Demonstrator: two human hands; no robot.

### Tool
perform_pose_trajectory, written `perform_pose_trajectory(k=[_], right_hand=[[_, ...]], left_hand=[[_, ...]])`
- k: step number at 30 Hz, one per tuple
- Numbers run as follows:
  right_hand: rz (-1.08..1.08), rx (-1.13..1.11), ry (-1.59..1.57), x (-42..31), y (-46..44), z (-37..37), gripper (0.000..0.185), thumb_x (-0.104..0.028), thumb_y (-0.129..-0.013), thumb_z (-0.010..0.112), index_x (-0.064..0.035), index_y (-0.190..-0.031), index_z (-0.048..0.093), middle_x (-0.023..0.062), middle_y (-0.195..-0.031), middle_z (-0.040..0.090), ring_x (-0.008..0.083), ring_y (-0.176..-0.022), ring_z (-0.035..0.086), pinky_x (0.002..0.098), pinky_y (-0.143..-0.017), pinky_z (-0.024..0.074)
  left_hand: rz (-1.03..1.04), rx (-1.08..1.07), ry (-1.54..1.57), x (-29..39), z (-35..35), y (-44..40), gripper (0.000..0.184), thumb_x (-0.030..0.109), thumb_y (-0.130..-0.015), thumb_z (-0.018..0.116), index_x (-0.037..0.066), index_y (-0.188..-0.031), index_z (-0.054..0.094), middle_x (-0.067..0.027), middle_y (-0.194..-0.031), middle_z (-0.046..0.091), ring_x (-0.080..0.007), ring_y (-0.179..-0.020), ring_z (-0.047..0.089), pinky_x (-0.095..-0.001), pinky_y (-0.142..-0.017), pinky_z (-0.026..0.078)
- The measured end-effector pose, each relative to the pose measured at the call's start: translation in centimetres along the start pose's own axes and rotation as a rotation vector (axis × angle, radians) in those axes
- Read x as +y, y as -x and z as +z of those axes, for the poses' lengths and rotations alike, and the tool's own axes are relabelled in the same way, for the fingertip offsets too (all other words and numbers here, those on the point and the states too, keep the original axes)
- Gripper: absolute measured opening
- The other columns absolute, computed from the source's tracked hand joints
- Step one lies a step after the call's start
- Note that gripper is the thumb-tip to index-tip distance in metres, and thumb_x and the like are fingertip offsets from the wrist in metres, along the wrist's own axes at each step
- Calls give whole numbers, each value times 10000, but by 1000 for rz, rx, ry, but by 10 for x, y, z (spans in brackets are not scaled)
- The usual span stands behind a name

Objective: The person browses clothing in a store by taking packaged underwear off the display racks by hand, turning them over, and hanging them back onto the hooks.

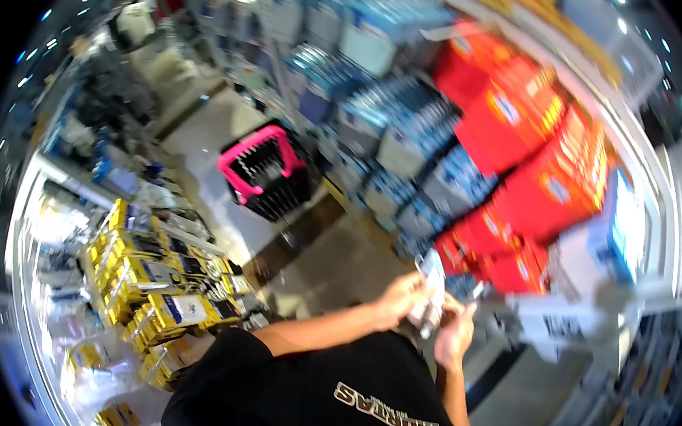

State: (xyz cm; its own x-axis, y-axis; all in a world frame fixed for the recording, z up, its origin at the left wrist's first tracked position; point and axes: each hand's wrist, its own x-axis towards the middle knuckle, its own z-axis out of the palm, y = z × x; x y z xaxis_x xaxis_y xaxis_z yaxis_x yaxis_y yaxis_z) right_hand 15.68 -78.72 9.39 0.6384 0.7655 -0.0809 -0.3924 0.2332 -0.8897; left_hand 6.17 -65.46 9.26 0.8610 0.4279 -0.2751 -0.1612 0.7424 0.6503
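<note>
In front of my chest, a small clear-and-white plastic packet [431,288] is held upright at a slight tilt. My left hand [401,299] pinches it from the left side. Fingers of my right hand [454,334] are closed at the packet's lower right edge. Blur hides what is inside the packet. A small white piece [477,289] shows just above my right fingertips; I cannot tell whether it is held or lies behind them.
A black shopping basket [274,196] with a pink rim stands on the floor ahead. Red packages [517,107] and blue-grey packages [411,138] fill the shelves ahead and right. Yellow-and-black packages [173,316] hang at the left. A white shelf frame [669,215] runs along the right.
</note>
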Motion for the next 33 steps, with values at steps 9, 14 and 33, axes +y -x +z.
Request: perform_pose_trajectory(k=[9,14,33], right_hand=[[-137,-190,629,-3,1,42,844,-159,-747,807,15,-1432,346,142,-1249,556,229,-1119,564,340,-978,448],[-74,-154,797,4,-3,34,472,-103,-872,672,1,-1308,524,73,-1044,625,136,-891,599,285,-779,486],[66,233,189,-5,-13,17,305,-177,-1005,509,35,-1194,619,53,-1065,652,118,-932,603,264,-813,484]], left_hand=[[20,153,-182,-1,-11,-13,185,208,-957,638,40,-984,564,-36,-847,627,-84,-692,608,-243,-574,507],[-19,241,-176,2,-12,-11,234,265,-940,663,50,-974,580,-29,-818,626,-79,-662,597,-225,-528,477],[391,-163,-1048,-6,-13,4,829,242,-724,796,-28,-1393,388,-187,-1232,477,-279,-1173,508,-380,-1026,406]])
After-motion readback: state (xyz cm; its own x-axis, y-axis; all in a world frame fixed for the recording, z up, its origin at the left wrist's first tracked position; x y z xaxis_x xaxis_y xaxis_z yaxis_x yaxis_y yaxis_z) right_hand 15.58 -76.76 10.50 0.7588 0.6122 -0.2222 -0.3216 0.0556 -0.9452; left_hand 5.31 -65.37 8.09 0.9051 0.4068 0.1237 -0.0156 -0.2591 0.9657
